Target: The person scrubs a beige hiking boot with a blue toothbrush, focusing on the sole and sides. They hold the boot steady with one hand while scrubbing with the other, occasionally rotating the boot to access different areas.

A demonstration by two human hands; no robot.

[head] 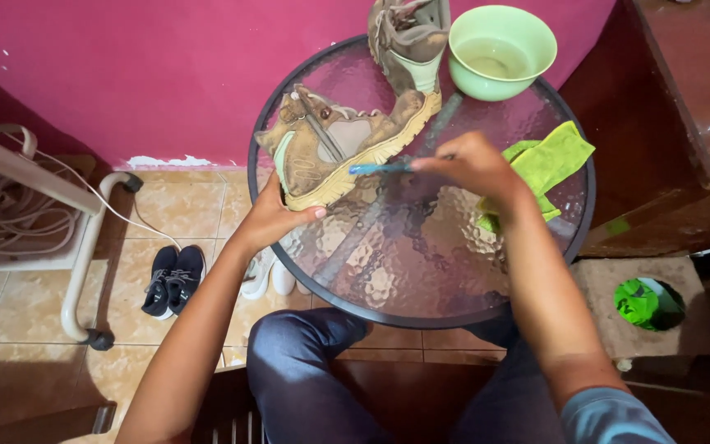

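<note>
Both hands are busy over the round glass table. I see the right hand closed around a blue toothbrush, with the brush end touching the pale sole of a muddy brown boot. That boot lies on its side on the table. I see the left hand curled around the heel end of the boot, thumb on the sole, holding it in place.

A second brown boot stands at the far edge of the table. Just beside it sits a light green bowl with some water in it. A bright green cloth lies on the glass, partly hidden by the right hand.

Down on the tiled floor I see a pair of black shoes and a pair of white shoes.
</note>
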